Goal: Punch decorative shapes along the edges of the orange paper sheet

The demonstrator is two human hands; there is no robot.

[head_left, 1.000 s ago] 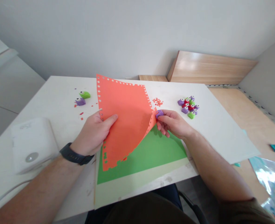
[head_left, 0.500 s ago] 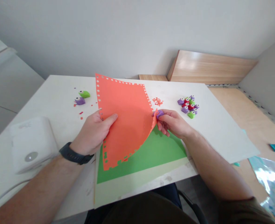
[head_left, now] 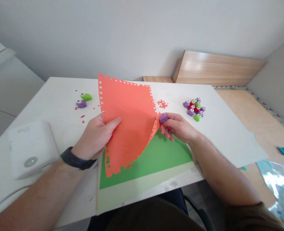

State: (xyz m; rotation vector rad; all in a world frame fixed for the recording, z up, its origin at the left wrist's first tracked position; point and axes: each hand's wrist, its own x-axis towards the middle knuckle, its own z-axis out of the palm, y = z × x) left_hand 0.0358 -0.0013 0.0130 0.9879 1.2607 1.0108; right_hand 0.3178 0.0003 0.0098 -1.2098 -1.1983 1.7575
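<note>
An orange sheet of paper (head_left: 129,122), with small shaped holes punched along its edges, is held raised and tilted. My left hand (head_left: 103,133) grips its left edge, thumb on the front and fingers behind. At the curled right corner, my right hand (head_left: 177,125) pinches a small purple craft punch (head_left: 163,118), which touches or sits right beside the paper's edge. Under the orange sheet lies a green sheet (head_left: 168,155), on top of a pale sheet or board (head_left: 156,186).
Several purple, red and green punches (head_left: 194,109) cluster at the right; a green punch (head_left: 86,96) and another purple punch (head_left: 81,103) lie at the left. Orange cut-outs (head_left: 162,104) form a pile behind the paper. A white device (head_left: 33,149) stands at the left.
The purple punch has turned in my right hand and shifted slightly left, showing more of its body. The paper's right corner curls further inward. My left hand keeps its grip.
</note>
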